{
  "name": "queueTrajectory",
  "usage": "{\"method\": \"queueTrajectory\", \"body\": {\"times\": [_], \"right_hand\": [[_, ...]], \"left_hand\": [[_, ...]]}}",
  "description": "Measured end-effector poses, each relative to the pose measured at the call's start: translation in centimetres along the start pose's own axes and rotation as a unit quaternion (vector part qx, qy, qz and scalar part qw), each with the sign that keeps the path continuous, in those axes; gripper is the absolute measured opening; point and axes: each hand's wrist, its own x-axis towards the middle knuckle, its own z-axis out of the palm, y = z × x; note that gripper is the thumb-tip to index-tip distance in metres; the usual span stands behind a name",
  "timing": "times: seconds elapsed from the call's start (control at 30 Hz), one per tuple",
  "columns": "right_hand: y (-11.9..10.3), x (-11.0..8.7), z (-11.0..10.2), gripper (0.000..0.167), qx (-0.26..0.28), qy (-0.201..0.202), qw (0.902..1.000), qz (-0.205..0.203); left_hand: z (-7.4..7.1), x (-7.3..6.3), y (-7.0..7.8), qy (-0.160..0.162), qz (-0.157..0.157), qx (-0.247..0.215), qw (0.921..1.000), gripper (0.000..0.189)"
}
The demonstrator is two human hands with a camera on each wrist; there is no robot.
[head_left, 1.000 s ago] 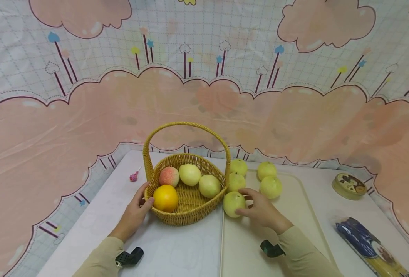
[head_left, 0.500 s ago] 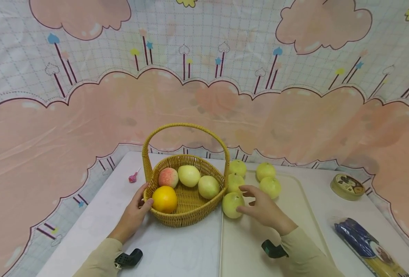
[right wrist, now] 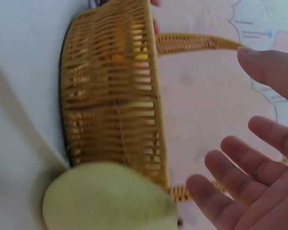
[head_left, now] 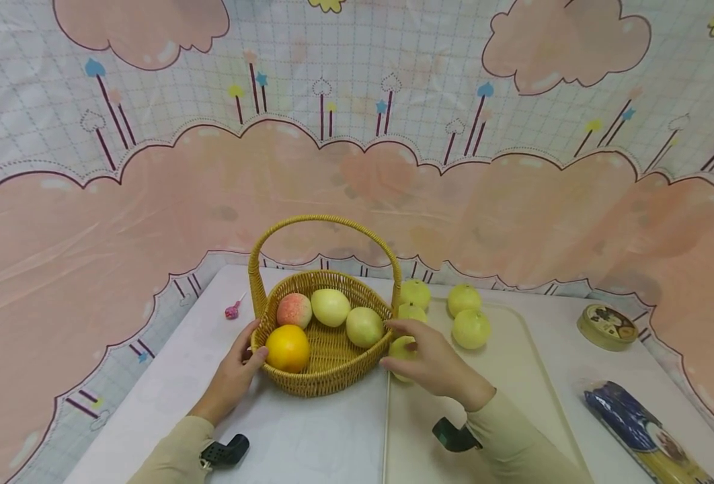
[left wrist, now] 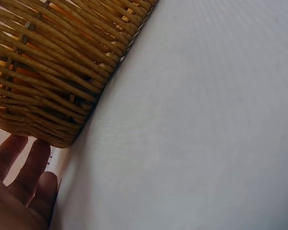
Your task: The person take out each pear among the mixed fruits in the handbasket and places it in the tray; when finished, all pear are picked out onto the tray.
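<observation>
A woven wicker basket (head_left: 327,386) with a tall arched handle stands on the table. In it lie a peach (head_left: 294,310), an orange (head_left: 288,348) and two pale yellow-green round fruits (head_left: 331,307). At its left side my left hand (head_left: 232,376) holds the rim, thumb over the edge; its other fingers lie against the outer wall in the left wrist view. My right hand (head_left: 432,359) hovers beside the basket's right rim, fingers spread and nothing held. Just below it, partly hidden, a pale green round fruit (right wrist: 105,199) rests against the basket's side.
Several more pale green fruits (head_left: 470,329) sit on and by the cream tray (head_left: 478,430) right of the basket. A lollipop (head_left: 232,312) lies at the left. A round tin (head_left: 607,327) and a blue-and-yellow plastic packet (head_left: 641,430) are at the far right.
My right hand, whose fingers were around the nearest green fruit, has come off it and moved left and up to the basket's right rim. The left hand stays on the basket.
</observation>
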Motion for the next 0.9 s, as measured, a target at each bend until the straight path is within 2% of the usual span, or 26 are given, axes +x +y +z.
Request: {"method": "queueTrajectory", "body": {"times": [0.2,0.5,0.7,0.9], "right_hand": [[-0.8,2.1,1.4,0.060,-0.012,-0.016,0.9997,0.015],[-0.2,5.3,3.6,0.065,-0.013,-0.008,0.9971,0.075],[0.7,6.8,4.5,0.067,-0.056,0.003,0.9952,0.080],[1.2,7.8,4.7,0.069,-0.090,-0.009,0.9933,0.072]], "left_hand": [[-0.1,0.1,-0.1,0.001,0.000,0.000,1.0000,0.068],[0.0,-0.1,0.1,0.000,-0.005,-0.002,1.0000,0.067],[0.0,0.0,0.2,0.004,0.000,0.001,1.0000,0.065],[0.0,0.1,0.1,0.005,0.000,-0.004,1.0000,0.065]]}}
